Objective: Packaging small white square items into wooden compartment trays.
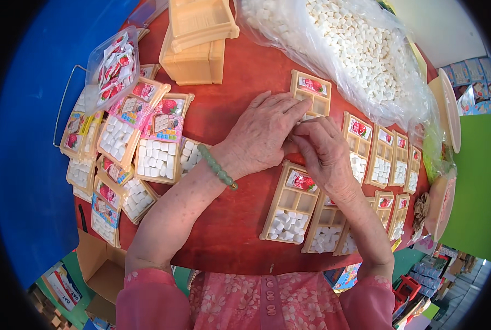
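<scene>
Red table [229, 220], tan trays [290, 199], tall tray stack [193, 63], 1 clear bag [363, 102] of white pieces [355, 47]

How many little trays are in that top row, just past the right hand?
4, side by side: the first tray beside the right hand, then the second tray, the third tray, and the fourth tray farthest right. Any stacked underneath would be hidden.

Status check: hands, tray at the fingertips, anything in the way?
Left hand, right hand close together at near end of tan tray; grip hidden. Strawberry-print packet at tray's far end. Hands hide near end.
</scene>
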Available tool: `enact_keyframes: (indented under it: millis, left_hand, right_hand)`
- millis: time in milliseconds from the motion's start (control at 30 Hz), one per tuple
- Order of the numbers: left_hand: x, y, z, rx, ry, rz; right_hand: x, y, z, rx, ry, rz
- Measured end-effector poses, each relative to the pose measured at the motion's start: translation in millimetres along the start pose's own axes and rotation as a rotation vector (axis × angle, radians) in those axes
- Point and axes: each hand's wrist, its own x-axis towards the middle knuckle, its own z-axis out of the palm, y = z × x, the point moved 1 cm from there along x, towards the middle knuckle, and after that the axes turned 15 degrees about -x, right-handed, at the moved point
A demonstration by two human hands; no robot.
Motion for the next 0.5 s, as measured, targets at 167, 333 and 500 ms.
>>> enact_keyframes:
  millis: [167, 333, 500]
  left_hand:
    - [-0.5, -2.1, 3.1, 0.004, 0.017, 0.008]
    - [-0.2, -2.1, 2.7, -0.003, 0.016, 0.006]
    - [-0.8, -3.4, 2.4, 0.012, 0.005, 0.015]
  right_hand:
    - [-0.3, 2.8, -5.2, 0.010, -0.022, 0.028]
    - [-0.6, 4.6, -5.2, -0.030, 0.017, -0.063]
    - [-5.5, 5.2, 2.6, 0.037, 0.024, -0.014]
